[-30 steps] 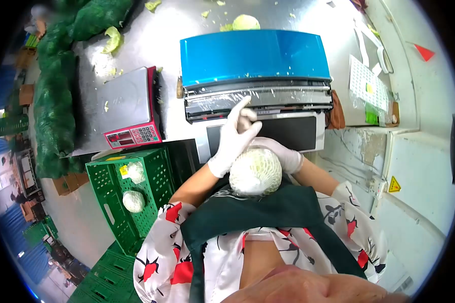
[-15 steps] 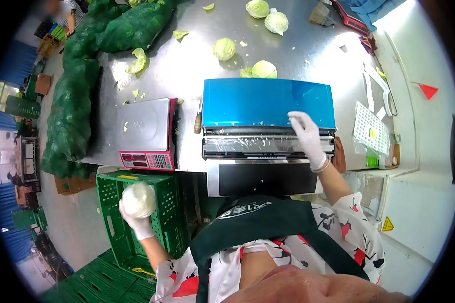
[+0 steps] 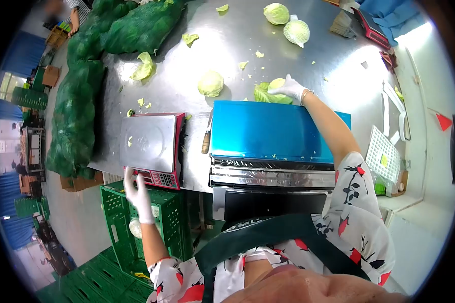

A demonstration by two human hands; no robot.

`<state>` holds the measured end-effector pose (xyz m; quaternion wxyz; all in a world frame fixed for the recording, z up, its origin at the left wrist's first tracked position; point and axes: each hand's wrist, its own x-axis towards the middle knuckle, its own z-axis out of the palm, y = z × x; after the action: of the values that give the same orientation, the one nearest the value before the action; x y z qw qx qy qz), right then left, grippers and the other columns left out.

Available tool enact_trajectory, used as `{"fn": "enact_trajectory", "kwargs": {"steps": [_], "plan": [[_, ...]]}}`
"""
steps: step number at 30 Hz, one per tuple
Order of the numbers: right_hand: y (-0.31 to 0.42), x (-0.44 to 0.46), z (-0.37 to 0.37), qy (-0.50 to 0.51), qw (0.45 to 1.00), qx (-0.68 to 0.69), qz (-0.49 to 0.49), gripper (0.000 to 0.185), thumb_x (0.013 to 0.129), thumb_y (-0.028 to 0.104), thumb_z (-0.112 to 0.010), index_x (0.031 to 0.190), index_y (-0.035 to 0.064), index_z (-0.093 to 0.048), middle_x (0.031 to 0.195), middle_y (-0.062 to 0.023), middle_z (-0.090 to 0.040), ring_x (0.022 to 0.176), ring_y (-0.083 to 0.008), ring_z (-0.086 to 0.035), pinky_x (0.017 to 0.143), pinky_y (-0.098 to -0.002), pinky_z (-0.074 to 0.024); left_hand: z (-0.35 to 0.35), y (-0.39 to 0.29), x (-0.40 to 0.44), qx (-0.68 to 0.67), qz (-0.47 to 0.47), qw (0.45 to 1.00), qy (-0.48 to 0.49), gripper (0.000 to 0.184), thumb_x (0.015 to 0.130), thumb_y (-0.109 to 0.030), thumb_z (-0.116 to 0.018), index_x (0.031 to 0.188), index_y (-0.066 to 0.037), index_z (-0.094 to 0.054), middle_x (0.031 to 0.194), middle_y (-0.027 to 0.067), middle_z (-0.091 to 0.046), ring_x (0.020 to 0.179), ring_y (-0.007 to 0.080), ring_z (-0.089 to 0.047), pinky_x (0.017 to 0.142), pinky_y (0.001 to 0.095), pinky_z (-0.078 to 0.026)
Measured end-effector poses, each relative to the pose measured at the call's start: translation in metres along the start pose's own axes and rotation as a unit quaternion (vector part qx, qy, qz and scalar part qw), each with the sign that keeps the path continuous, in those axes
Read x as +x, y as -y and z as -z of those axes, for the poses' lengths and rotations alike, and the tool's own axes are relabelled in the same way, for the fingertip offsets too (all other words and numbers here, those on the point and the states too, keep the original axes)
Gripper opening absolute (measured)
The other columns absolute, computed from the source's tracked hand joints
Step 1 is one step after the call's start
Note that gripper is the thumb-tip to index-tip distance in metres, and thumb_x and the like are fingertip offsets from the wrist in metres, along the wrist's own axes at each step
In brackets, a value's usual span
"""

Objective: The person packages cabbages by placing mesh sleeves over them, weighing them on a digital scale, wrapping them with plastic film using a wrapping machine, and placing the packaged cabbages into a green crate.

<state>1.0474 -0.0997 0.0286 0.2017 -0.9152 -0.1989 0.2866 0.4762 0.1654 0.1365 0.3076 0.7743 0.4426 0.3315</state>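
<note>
My left hand (image 3: 138, 196), in a white glove, is empty with its fingers apart, above the green crate (image 3: 169, 214) and by the scale's keypad. Below it in the crate lies a pale, wrapped-looking cabbage (image 3: 135, 228), partly hidden by my wrist. My gloved right hand (image 3: 291, 89) reaches over the blue film-wrapping machine (image 3: 268, 129) and closes on a cabbage (image 3: 276, 83) behind it. My hand hides part of that cabbage, and loose green leaves (image 3: 263, 94) lie against it.
A red-framed scale (image 3: 149, 141) and a wooden-handled knife (image 3: 206, 141) sit left of the machine. Another cabbage (image 3: 211, 83) and a net-covered one (image 3: 296, 32) are on the metal table (image 3: 187, 65). Green net sacks (image 3: 72, 126) line the left edge.
The cabbage in my left hand is now released into the crate, and that hand has risen empty. My right hand moved from the machine's front to the cabbage behind it.
</note>
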Motion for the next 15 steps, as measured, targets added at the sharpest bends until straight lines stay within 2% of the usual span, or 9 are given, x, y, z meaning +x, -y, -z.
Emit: {"fn": "enact_trajectory", "kwargs": {"steps": [1,3,4,5,8,10,12,14,15], "plan": [[0.007,0.001,-0.003,0.017,0.997,-0.075,-0.006,0.108,0.063,0.056,-0.085,0.132,-0.0175,-0.046,0.128,-0.0298,-0.058,0.12,-0.0344,-0.059,0.101,-0.0378,-0.0474,-0.022,-0.041,0.008,-0.016,0.004,0.999,0.038,0.044,0.094,-0.003,-0.061,0.137,0.002,-0.054,0.135,0.0145,-0.06,0.123,0.0231,-0.057,0.106,0.035,-0.042],[0.016,0.011,0.015,0.099,0.995,-0.019,-0.024,0.102,0.066,0.054,-0.084,0.132,-0.0149,-0.048,0.127,-0.0259,-0.06,0.117,-0.0312,-0.061,0.097,-0.0376,-0.05,-0.062,-0.068,0.02,-0.043,-0.06,0.993,0.095,0.043,0.094,-0.001,-0.059,0.136,0.002,-0.054,0.131,0.015,-0.062,0.121,0.0227,-0.059,0.105,0.0345,-0.044],[0.015,0.015,0.022,0.141,0.989,0.007,-0.034,0.099,0.067,0.053,-0.084,0.132,-0.0136,-0.049,0.127,-0.0239,-0.061,0.116,-0.0296,-0.062,0.096,-0.0375,-0.0513,-0.081,-0.086,0.021,-0.116,-0.038,0.986,0.116,0.043,0.093,0.0,-0.059,0.136,0.002,-0.054,0.128,0.0148,-0.064,0.118,0.0222,-0.061,0.103,0.0346,-0.046],[0.004,0.02,0.02,0.19,0.958,0.209,-0.053,0.086,0.075,0.049,-0.081,0.133,-0.0069,-0.052,0.124,-0.016,-0.064,0.111,-0.0235,-0.064,0.091,-0.0356,-0.0539,-0.096,-0.098,0.023,-0.148,-0.036,0.977,0.15,0.045,0.093,0.002,-0.058,0.138,0.001,-0.052,0.125,0.0147,-0.064,0.117,0.0216,-0.061,0.102,0.0345,-0.047],[0.05,-0.009,0.035,0.173,0.867,0.464,-0.054,0.071,0.079,0.044,-0.079,0.13,0.0009,-0.059,0.122,-0.0122,-0.065,0.112,-0.0215,-0.064,0.093,-0.0384,-0.0547,-0.141,-0.126,0.027,-0.261,-0.045,0.942,0.206,0.065,0.09,0.005,-0.061,0.149,-0.001,-0.036,0.135,0.017,-0.057,0.123,0.0242,-0.057,0.107,0.0364,-0.044],[0.113,-0.051,0.048,0.247,0.832,0.492,0.065,0.061,0.086,0.04,-0.073,0.131,0.001,-0.058,0.123,-0.0106,-0.065,0.113,-0.0198,-0.063,0.093,-0.0368,-0.0543,-0.167,-0.135,0.027,-0.257,-0.05,0.943,0.206,0.091,0.083,-0.008,-0.075,0.156,-0.003,-0.021,0.147,0.0214,-0.045,0.137,0.0287,-0.045,0.112,0.0409,-0.038],[0.177,-0.102,0.043,0.248,0.849,0.432,0.179,0.058,0.09,0.039,-0.07,0.131,-0.0005,-0.058,0.125,-0.01,-0.064,0.117,-0.0196,-0.061,0.096,-0.0346,-0.0517,-0.179,-0.152,0.026,-0.276,-0.022,0.935,0.22,0.125,0.072,-0.01,-0.085,0.158,-0.007,0.006,0.158,0.0223,-0.027,0.146,0.0322,-0.03,0.113,0.0423,-0.038],[0.212,-0.114,0.012,0.254,0.87,0.312,0.284,0.062,0.09,0.041,-0.069,0.131,-0.0035,-0.057,0.126,-0.0163,-0.063,0.12,-0.0242,-0.059,0.101,-0.0333,-0.0479,-0.185,-0.158,0.029,-0.38,0.019,0.908,0.176,0.131,0.068,-0.009,-0.088,0.157,-0.006,0.007,0.152,0.0232,-0.036,0.141,0.0322,-0.038,0.11,0.0412,-0.042],[0.22,-0.109,0.003,0.238,0.871,0.287,0.32,0.065,0.09,0.041,-0.069,0.134,-0.0037,-0.054,0.128,-0.0182,-0.062,0.12,-0.0254,-0.059,0.102,-0.0336,-0.047,-0.183,-0.149,0.034,-0.356,0.021,0.922,0.152,0.128,0.067,-0.009,-0.088,0.157,-0.005,0.002,0.148,0.0228,-0.04,0.137,0.0311,-0.043,0.108,0.0402,-0.044]]}}
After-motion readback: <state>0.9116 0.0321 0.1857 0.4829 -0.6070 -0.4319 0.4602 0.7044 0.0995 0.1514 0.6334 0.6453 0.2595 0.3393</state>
